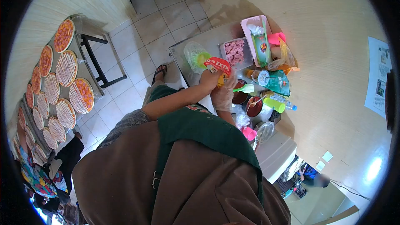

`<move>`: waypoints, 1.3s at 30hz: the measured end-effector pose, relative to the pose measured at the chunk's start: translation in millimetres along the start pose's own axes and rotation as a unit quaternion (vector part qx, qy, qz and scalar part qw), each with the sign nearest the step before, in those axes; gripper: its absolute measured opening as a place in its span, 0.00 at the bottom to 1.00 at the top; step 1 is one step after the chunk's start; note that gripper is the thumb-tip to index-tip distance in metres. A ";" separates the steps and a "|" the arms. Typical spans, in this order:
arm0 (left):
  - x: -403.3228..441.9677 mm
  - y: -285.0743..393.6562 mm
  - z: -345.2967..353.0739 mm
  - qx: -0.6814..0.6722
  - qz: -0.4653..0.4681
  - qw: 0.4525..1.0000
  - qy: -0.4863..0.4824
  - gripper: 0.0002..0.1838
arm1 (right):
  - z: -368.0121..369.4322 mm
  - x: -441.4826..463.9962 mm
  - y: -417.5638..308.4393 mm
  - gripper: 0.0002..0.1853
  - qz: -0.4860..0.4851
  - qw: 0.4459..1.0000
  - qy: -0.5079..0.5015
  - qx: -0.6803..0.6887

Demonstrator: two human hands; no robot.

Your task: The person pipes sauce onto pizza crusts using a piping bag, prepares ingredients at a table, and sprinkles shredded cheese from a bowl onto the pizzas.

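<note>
A red and yellow packet (pixel 218 64) printed with "EXTRA" is held up over the metal table. My bare left hand (pixel 208 81) grips it from one side. My right hand (pixel 223 93), in a clear plastic glove, closes on its lower part; its fingertips are partly hidden. Just beyond the packet stands a clear tub of pink diced meat (pixel 234 52). A plastic bag with something light green (pixel 200 57) lies to the left. Near my right hand are a bowl of dark red sauce (pixel 240 96) with a pale green spatula (pixel 245 88) over it, and another red sauce container (pixel 254 106).
A pink tray (pixel 245 26), teal pouch (pixel 278 84), green cup (pixel 274 105) and water bottle (pixel 291 106) crowd the table's far side. At left, several topped pizzas (pixel 66 70) cover another table, with a person in patterned clothes (pixel 39 175) beside it.
</note>
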State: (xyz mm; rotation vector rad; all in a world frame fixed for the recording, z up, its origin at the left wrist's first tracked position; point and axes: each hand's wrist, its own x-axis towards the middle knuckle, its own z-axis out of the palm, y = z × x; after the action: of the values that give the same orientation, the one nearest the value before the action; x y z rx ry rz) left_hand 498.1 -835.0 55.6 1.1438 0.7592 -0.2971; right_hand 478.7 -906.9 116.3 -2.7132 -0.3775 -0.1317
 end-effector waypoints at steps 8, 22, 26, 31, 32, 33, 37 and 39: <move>-12.4 9.8 5.3 0.104 0.034 0.992 0.058 0.33 | 47.2 -3.1 47.1 0.24 0.143 0.970 -0.136 0.142; 6.9 0.4 10.0 -0.139 -0.078 0.987 -0.022 0.25 | 22.9 13.5 19.4 0.17 0.103 0.976 -0.191 -0.021; 16.6 0.3 5.3 -0.174 -0.159 0.970 -0.060 0.22 | 17.2 17.7 6.2 0.18 0.125 0.970 -0.202 -0.046; 40.7 -9.4 -3.4 -0.222 -0.196 0.942 -0.157 0.20 | 26.8 15.1 10.7 0.18 0.151 0.952 -0.245 -0.106; 40.6 -8.7 -2.8 -0.224 -0.196 0.946 -0.130 0.20 | 28.4 14.2 11.2 0.18 0.141 0.951 -0.253 -0.112; 40.9 -9.0 -1.1 -0.226 -0.195 0.949 -0.104 0.20 | 27.9 14.1 9.5 0.18 0.131 0.949 -0.261 -0.119; 39.1 -7.1 2.4 -0.236 -0.167 0.957 -0.027 0.19 | 23.8 13.9 0.2 0.22 0.125 0.956 -0.251 -0.082; 37.5 -5.3 5.3 -0.244 -0.160 0.957 0.008 0.16 | 23.9 10.0 -1.6 0.28 0.111 0.971 -0.204 -0.052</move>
State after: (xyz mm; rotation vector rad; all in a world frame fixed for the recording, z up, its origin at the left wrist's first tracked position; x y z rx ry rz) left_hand 524.1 -836.0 27.6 0.5560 0.9702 -0.3461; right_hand 488.8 -893.6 96.5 -2.8547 -0.1790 0.4897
